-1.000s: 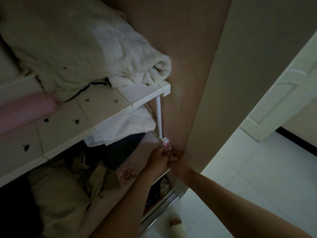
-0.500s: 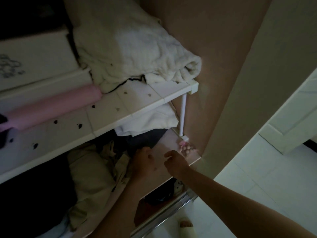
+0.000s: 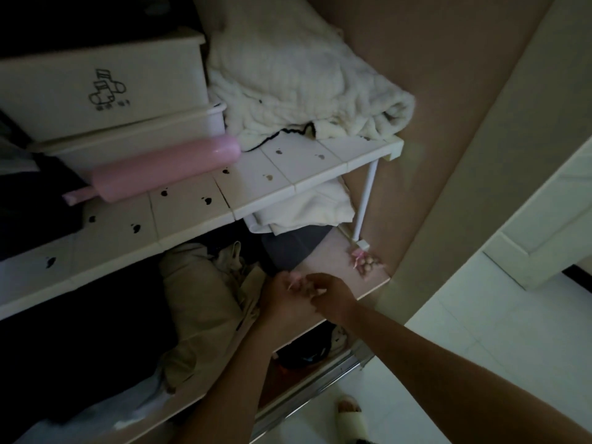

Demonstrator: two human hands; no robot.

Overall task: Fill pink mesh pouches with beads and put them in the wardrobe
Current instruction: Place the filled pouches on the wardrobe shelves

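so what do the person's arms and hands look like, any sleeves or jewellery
Both forearms are bare right to the frame edge, with no sleeves in view. The left hand and right hand are ungloved. No watch, bracelet or ring shows, though the light is dim.

The wardrobe shelf bears a bead-filled pink mesh pouch in its right corner, just beside a leg of the white rack, plus crumpled beige clothing and dark folded cloth.

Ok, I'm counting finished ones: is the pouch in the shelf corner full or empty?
Full: the pouch bulges with pale beads, its pink neck gathered, lying on the shelf.
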